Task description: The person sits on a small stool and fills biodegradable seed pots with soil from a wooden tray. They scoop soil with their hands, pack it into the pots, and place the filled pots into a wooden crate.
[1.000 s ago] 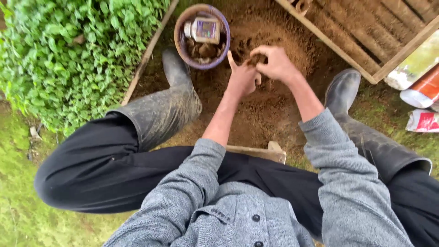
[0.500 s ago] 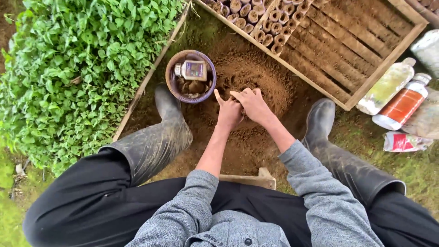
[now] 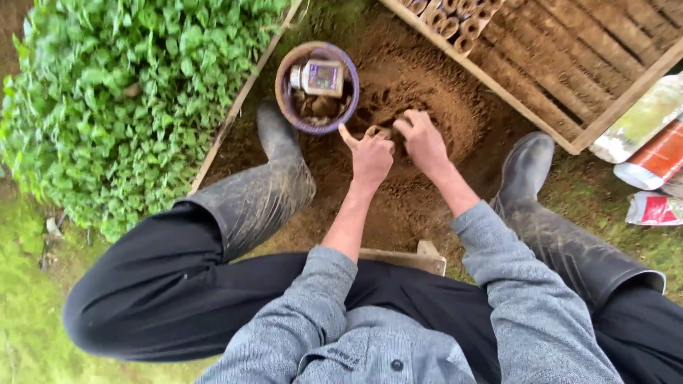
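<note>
The soil (image 3: 416, 92) is lying in a loose brown heap on the ground between the person's boots, and both hands are working at its near edge. The left hand (image 3: 371, 153) is pinching a small brown paper tube (image 3: 375, 131) between thumb and fingers, so its grip is closed on the tube. The right hand (image 3: 421, 139) is resting fingers-down in the soil just beside the tube; whether it is holding a pinch of soil cannot be told.

The work is looking partly done. A few filled tubes (image 3: 455, 18) are standing in rows at the top corner of the wooden tray (image 3: 569, 67), while most of its slatted floor is showing bare, so much of the tray is waiting to be filled. The tube in hand is judged to be in the middle of filling, and it is not yet placed in the tray.

A purple bowl (image 3: 283, 92) is sitting just left of the heap, touching the left boot (image 3: 274, 153), with a small jar (image 3: 318, 77) lying in it. Green seedlings (image 3: 121, 99) are growing in the bed at the left. Bottles (image 3: 651, 142) are lying on the grass at the right.
</note>
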